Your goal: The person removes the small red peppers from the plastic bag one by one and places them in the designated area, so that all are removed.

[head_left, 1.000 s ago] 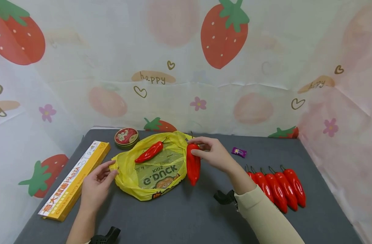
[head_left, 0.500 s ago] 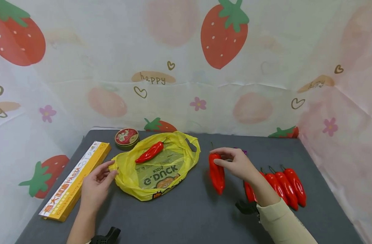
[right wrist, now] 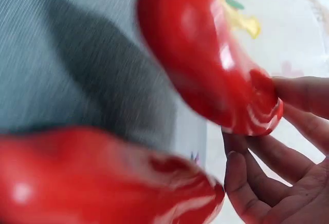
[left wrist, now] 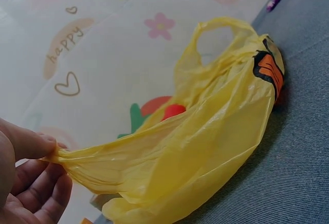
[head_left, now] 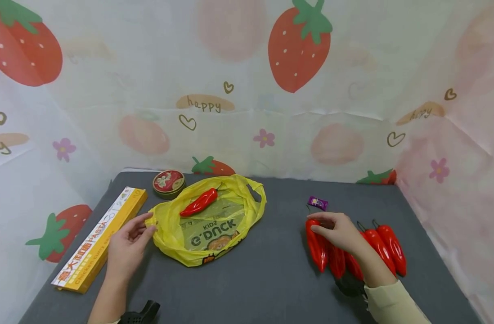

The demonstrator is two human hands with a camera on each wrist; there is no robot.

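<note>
A yellow plastic bag (head_left: 170, 240) lies with its mouth spread, and one red chili pepper (head_left: 199, 202) rests on it. My left hand (head_left: 128, 243) pinches the bag's left edge; the left wrist view shows the plastic (left wrist: 169, 167) drawn taut from thumb and fingers. On the right, my right hand (head_left: 336, 229) holds another red chili pepper (head_left: 315, 245) near its stem end, at the left end of a row of red chili peppers (head_left: 390, 247). Close up in the right wrist view, the held pepper (right wrist: 205, 54) sits between thumb and fingers, apart from a neighbouring pepper (right wrist: 103, 178).
A yellow pasta box (head_left: 101, 243) lies at the left beside my left forearm. A round red-lidded tin (head_left: 168, 183) stands behind the bag. A small purple-wrapped candy (head_left: 317, 203) lies behind my right hand. Printed cloth walls (head_left: 247, 135) border the grey table (head_left: 247, 288).
My right hand has carried the held pepper from the bag's right edge rightward to the row. The bag's right handle has come into view. My left hand has stayed in place.
</note>
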